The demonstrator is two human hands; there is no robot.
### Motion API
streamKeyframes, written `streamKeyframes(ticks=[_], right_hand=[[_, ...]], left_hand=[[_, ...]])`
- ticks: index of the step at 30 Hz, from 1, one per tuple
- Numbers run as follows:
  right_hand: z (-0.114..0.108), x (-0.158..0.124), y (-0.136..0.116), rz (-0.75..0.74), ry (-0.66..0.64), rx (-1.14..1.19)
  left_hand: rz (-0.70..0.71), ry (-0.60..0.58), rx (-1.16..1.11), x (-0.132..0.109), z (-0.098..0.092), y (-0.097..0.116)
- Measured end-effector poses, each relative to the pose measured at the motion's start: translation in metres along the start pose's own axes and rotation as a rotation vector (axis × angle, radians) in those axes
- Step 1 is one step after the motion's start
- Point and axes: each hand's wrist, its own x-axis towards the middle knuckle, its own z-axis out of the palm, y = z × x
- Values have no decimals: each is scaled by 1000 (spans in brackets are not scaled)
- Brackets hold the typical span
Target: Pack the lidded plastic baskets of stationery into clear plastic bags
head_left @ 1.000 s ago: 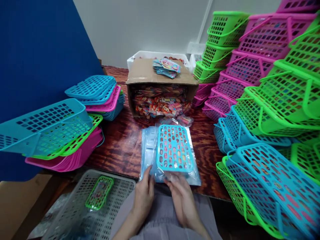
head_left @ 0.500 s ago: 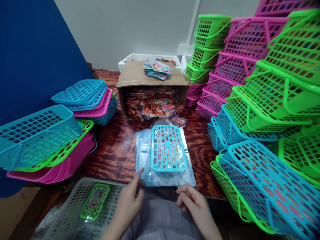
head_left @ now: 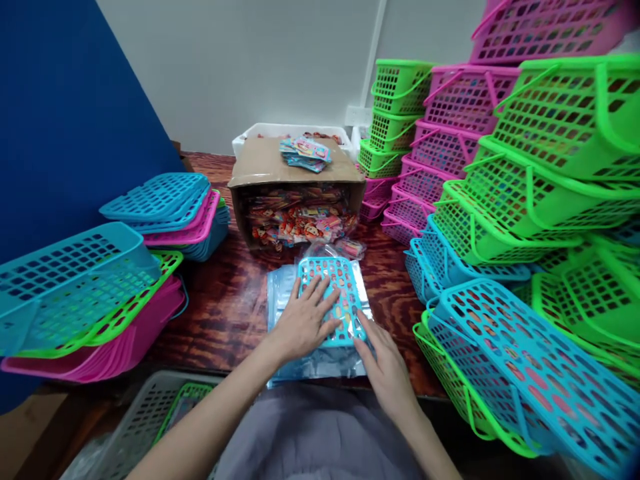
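A blue basket (head_left: 334, 267) with an oval-holed lid lies in front of me on clear and silvery-blue plastic bags (head_left: 281, 283). Small coloured items show through its holes. Flat across the lid rests my left hand (head_left: 306, 319), fingers spread. My right hand (head_left: 384, 357) is at the basket's near right corner, thumb and fingers apart, the fingertips touching the lid's edge. Behind the basket, small packets (head_left: 350, 249) lie at the mouth of an open cardboard box (head_left: 295, 163) filled with similar colourful packets.
Filled green baskets (head_left: 560, 167), pink baskets (head_left: 467, 100) and blue ones are stacked high on the right. At left stand nested baskets (head_left: 100, 340) and a pile of blue lids (head_left: 160, 193). Printed cards (head_left: 306, 152) lie on the box. A grey crate (head_left: 135, 407) sits low at left.
Both hands have moved forward from the table's front edge onto the blue basket. The left now lies on its lid, the right at its corner. The view has shifted slightly.
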Motion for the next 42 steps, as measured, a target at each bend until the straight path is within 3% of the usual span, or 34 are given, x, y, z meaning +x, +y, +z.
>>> streamKeyframes(ticks=[4,8,11,14,17,20,24,28,32,37,42], right_hand=[[-5,-3,10,70,18,209],[-21,-13,16,218,182,406],[-27,-35,21,181,289,308],[-21,-61,23,140,291,206],[-10,-81,25,133,273,169],[-3,-91,27,118,275,176],[-6,-96,29,110,308,216],[-19,-81,28,109,329,256],[-28,-35,15,64,256,241],[-9,14,7,67,72,221],[7,24,34,100,14,201]], left_hand=[[-7,-6,14,-3,4,-6],[-12,-36,15,-1,-7,-7],[-24,30,-12,-15,-19,1],[54,81,-81,-44,-28,18],[114,45,-151,-70,-32,29],[-5,88,-237,-74,-34,24],[-164,145,-317,-56,-30,7],[-178,61,-233,-30,-16,-8],[-209,-8,-132,-8,-4,-16],[-278,3,-158,-4,-2,-10],[-354,17,-243,-9,1,-5]])
